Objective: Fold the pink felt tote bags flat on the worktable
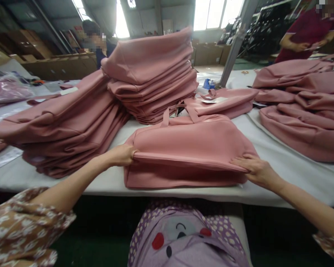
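A pink handbag [183, 141] lies on its side at the table's front edge, its handles pointing away from me and its base side facing me. My left hand [124, 155] is closed on the bag's left bottom corner, fingers pinching the seam. At the right corner, my right hand [252, 168] grips the same seam, thumb side and fingers spread over the leather. The edge between both hands is drawn taut. Behind it lies another pink bag [225, 102] with a pale tag on top.
Tall stacks of pink bags stand at the back centre [153, 74] and left [72, 118]. More pink bags [303, 107] are heaped on the right. A metal post [236, 40] rises behind the white table [284, 148]. Two people are beyond it; a small blue object [208, 83] sits near the post.
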Tool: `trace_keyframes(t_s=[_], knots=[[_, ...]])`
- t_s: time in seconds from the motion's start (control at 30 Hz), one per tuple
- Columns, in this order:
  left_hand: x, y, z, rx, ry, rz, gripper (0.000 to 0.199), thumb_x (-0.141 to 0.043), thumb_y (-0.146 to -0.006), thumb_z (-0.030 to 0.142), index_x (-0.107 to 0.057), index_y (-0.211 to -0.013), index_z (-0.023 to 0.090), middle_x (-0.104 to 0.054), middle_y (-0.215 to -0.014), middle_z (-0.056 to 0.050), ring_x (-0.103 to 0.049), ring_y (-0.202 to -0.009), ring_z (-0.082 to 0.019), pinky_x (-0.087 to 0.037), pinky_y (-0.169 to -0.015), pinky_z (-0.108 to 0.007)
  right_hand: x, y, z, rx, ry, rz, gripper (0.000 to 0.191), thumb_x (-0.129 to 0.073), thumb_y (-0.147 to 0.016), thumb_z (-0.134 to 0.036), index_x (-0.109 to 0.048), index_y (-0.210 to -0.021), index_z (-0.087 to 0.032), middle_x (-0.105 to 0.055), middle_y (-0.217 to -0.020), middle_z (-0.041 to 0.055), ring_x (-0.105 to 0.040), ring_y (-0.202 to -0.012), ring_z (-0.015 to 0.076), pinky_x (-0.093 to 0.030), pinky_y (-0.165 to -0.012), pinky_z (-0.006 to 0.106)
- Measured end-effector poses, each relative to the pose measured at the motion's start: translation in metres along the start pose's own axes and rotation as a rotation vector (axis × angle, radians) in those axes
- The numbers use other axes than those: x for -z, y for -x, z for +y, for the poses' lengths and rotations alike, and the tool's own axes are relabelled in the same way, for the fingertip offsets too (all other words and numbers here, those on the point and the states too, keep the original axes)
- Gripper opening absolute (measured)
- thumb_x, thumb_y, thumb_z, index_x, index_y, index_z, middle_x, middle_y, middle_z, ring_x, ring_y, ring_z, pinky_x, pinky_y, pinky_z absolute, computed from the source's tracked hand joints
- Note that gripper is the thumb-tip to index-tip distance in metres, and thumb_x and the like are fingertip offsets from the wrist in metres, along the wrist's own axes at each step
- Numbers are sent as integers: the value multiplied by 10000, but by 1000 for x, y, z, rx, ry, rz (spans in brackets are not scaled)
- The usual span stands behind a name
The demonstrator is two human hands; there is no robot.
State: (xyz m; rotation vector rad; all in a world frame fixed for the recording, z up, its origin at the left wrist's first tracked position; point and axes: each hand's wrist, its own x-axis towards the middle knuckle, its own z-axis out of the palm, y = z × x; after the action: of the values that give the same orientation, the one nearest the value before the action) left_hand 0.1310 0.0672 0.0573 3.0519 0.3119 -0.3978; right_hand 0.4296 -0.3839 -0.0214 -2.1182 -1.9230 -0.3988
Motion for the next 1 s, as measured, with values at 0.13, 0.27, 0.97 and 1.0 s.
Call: trace_keyframes(t_s=[0.13,0.27,0.97,1.0], knots=[[15,22,40,-314,-61,391,365,-625,-794,228,-629,-1153,161,-680,-1067,-88,-611,-998,-233,-420,-953,-392,0,1,6,-52,-49,-36,379,-426,-913,-175,-616,-1229,-264,-689,-1149,10,-656,-1040,200,-514,-952,411],[-37,46,74,-764,14,407,363,-470,-945,258,-525,-1296,179,-662,-1214,-106,-617,-1074,-206,-453,-952,-315,2,0,7,-61,-79,-45,397,-424,-899,-183,-611,-1236,-278,-682,-1164,3,-658,-1035,214,-512,-956,434],[-29,49,73,-121,-164,597,758,-705,-787,297,-346,-1447,196,-443,-1450,-185,-394,-1324,-402,-339,-1054,-556,3,-1,-3,-33,-72,-73,526,-448,-772,-76,-600,-1252,-228,-656,-1212,47,-621,-1112,215,-462,-996,436],[-24,40,66,-107,-175,470,789,-682,-780,236,-305,-1473,203,-428,-1461,-185,-419,-1310,-400,-369,-1038,-541,4,-2,-4,-29,-67,-78,526,-445,-766,-70,-606,-1244,-221,-657,-1209,52,-619,-1114,215,-461,-995,434]])
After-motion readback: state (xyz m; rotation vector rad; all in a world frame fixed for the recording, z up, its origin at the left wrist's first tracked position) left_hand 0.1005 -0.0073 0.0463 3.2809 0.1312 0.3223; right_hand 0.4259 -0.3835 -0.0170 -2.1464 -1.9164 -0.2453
